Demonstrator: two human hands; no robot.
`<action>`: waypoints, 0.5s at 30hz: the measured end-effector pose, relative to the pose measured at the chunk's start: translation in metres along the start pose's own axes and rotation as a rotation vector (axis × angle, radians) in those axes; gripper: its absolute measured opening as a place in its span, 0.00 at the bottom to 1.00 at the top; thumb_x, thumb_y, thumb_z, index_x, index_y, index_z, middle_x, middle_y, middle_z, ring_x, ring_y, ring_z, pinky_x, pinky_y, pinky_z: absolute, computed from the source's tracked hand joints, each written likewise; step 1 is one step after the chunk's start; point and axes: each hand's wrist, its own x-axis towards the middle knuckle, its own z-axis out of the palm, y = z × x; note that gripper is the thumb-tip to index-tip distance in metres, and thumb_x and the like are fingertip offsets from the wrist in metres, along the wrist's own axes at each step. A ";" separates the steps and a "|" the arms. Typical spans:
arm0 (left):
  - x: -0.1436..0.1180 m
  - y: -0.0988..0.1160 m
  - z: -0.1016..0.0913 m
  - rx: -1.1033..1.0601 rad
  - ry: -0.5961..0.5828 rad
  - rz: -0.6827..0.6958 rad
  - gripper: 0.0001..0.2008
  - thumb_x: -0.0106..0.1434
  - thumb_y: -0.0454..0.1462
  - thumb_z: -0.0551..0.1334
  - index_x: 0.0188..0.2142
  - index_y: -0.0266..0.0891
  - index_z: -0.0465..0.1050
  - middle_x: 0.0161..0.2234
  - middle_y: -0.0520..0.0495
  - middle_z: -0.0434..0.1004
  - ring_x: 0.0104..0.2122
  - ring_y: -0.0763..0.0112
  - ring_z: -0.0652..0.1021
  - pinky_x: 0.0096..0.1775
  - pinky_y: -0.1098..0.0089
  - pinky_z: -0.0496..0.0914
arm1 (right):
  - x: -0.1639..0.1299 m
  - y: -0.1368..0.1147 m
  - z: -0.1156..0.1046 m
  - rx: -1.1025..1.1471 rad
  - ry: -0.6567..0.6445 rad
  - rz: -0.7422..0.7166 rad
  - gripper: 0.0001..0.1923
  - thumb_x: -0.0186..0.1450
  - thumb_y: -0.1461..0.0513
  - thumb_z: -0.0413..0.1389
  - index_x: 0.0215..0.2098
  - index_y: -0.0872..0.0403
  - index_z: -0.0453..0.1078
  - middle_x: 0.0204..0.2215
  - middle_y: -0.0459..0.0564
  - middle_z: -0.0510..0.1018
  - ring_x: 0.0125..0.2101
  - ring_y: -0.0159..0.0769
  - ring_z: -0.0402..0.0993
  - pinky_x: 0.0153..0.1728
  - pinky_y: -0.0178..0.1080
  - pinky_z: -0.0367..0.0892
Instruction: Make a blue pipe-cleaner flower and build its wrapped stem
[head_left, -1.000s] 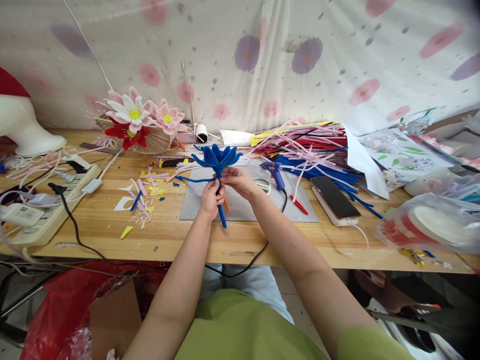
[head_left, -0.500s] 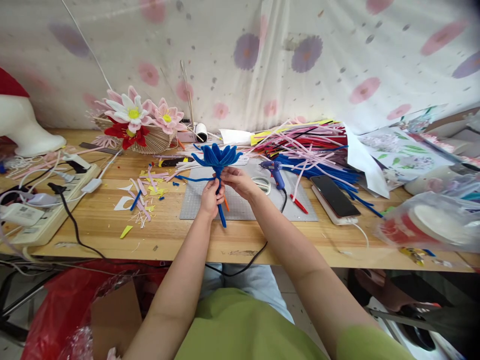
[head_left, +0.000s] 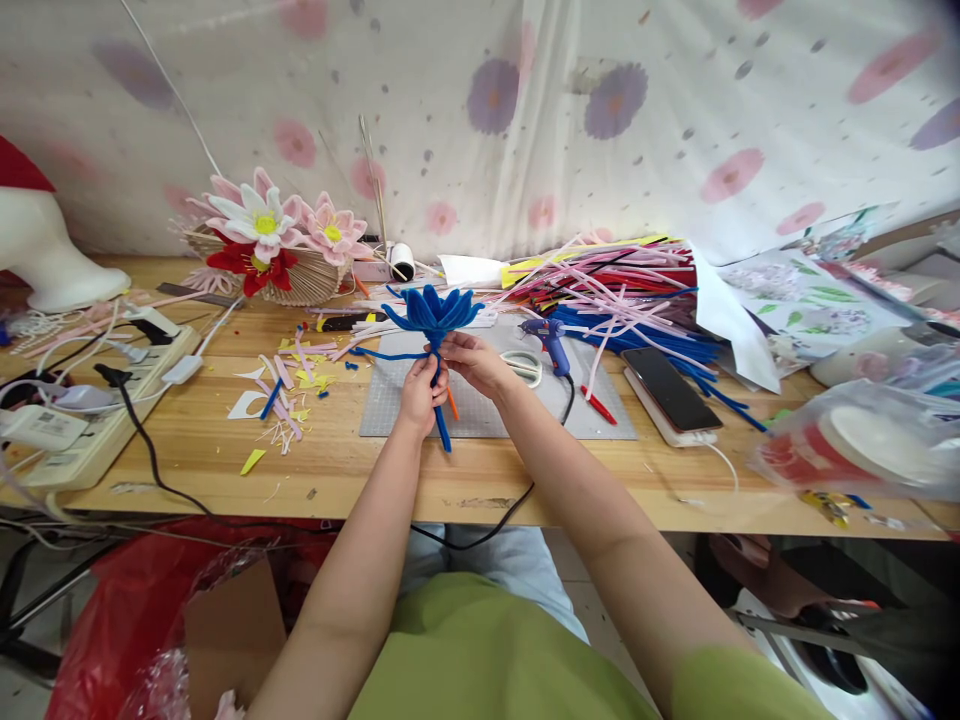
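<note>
A blue pipe-cleaner flower [head_left: 433, 309] stands upright over the cutting mat [head_left: 480, 422], its petals spread at the top. My left hand [head_left: 423, 396] is closed around its blue stem, which sticks out below the fist. At the base of the petals, my right hand [head_left: 472, 362] pinches the flower between thumb and fingers. One loose blue pipe cleaner [head_left: 386, 355] juts out to the left from just under the petals. Beside the stem an orange stick-like piece [head_left: 453, 404] shows, partly hidden by my hands.
A glue gun [head_left: 553, 345], white-handled scissors [head_left: 523, 368] and a red pen [head_left: 599, 406] lie on the mat. Pipe cleaners [head_left: 607, 290] are heaped behind. Right stands a phone [head_left: 670, 388]; left are scraps [head_left: 281, 405], a power strip [head_left: 112, 410] and finished flowers [head_left: 266, 224].
Both hands keep the same hold on the blue flower. The view has shifted very slightly; nothing else has visibly moved.
</note>
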 end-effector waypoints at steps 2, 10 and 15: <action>0.001 -0.001 -0.001 0.013 0.005 0.001 0.13 0.55 0.43 0.61 0.25 0.36 0.63 0.14 0.57 0.58 0.12 0.86 0.53 0.14 0.82 0.42 | 0.000 0.000 0.000 0.011 0.011 0.005 0.12 0.47 0.63 0.62 0.30 0.55 0.69 0.30 0.45 0.77 0.29 0.26 0.69 0.34 0.31 0.63; 0.003 -0.005 -0.001 0.056 0.025 0.021 0.12 0.55 0.42 0.61 0.25 0.37 0.61 0.14 0.57 0.60 0.11 0.86 0.54 0.14 0.83 0.43 | 0.002 0.003 0.002 0.063 0.040 -0.022 0.15 0.43 0.67 0.63 0.29 0.55 0.67 0.27 0.43 0.76 0.29 0.27 0.71 0.35 0.32 0.64; 0.001 -0.002 0.000 0.043 0.032 0.012 0.12 0.55 0.42 0.60 0.25 0.37 0.61 0.14 0.57 0.59 0.11 0.86 0.54 0.14 0.82 0.43 | -0.003 -0.003 -0.003 0.064 -0.053 0.025 0.18 0.43 0.68 0.63 0.34 0.55 0.69 0.32 0.46 0.78 0.33 0.29 0.72 0.38 0.33 0.64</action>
